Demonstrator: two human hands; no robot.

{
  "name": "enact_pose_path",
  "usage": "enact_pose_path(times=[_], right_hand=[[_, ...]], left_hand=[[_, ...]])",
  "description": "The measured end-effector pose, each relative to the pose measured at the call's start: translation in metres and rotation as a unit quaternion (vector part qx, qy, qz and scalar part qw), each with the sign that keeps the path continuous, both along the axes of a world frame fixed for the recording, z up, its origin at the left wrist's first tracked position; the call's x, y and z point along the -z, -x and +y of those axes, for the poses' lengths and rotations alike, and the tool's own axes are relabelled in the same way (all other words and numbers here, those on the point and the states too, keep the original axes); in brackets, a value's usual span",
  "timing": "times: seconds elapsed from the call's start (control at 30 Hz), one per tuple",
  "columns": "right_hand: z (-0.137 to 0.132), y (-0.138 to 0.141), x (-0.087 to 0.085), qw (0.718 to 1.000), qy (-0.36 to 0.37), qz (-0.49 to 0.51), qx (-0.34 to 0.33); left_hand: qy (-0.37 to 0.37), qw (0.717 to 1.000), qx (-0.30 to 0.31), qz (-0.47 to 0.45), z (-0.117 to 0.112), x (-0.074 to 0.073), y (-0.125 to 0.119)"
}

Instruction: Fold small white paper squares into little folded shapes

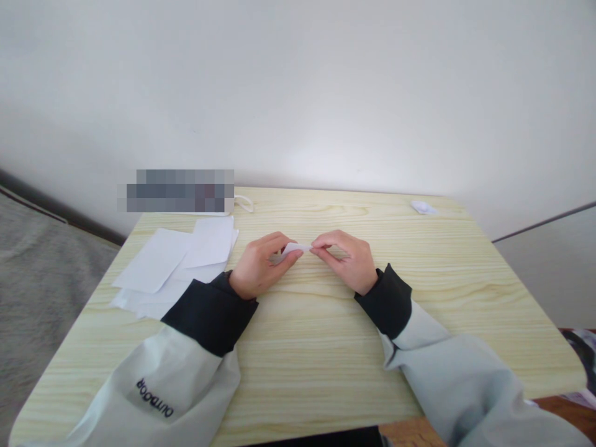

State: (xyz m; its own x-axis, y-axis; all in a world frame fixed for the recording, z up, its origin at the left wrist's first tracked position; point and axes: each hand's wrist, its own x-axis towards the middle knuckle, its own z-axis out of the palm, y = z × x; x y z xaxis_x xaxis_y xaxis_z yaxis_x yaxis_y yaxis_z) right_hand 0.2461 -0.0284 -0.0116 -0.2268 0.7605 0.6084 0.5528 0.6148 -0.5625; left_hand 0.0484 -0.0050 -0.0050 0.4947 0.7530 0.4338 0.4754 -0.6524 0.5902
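Note:
A small folded piece of white paper (292, 248) is held between my two hands, over the middle of the wooden table. My left hand (263, 264) pinches it between thumb and fingers from the left side. On the other side, my right hand (349, 257) grips the paper's narrow right end with its thumb and fingertips. Part of the paper is hidden behind my left fingers. Left of my left hand lie several loose white paper sheets (153, 261), overlapping each other.
The light wood-grain table (316, 366) stands against a white wall (326, 93). A small folded white paper (423, 207) lies at the back right. A blurred-out object (179, 191) is at the back left, with a white loop (244, 202) beside it.

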Motion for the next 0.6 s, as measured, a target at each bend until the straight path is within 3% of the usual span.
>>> enact_pose_path(times=[0.17,0.33,0.43,0.6], right_hand=[[-0.0001,0.0009,0.0035,0.993,0.088,0.074,0.035],[0.0007,0.0011,0.0077,0.98,0.149,0.131,0.023],[-0.0001,0.0008,0.005,0.986,0.126,0.109,0.004],[-0.003,-0.0006,-0.0015,0.999,-0.006,0.008,-0.032]], left_hand=[[0.047,0.999,-0.013,-0.001,-0.0021,-0.0048,-0.0012],[0.061,0.998,-0.021,-0.005,-0.0025,-0.0054,-0.0008],[0.075,0.997,-0.018,-0.014,-0.0024,-0.0053,-0.001],[0.173,0.983,0.0,-0.064,-0.0037,-0.0073,-0.0049]])
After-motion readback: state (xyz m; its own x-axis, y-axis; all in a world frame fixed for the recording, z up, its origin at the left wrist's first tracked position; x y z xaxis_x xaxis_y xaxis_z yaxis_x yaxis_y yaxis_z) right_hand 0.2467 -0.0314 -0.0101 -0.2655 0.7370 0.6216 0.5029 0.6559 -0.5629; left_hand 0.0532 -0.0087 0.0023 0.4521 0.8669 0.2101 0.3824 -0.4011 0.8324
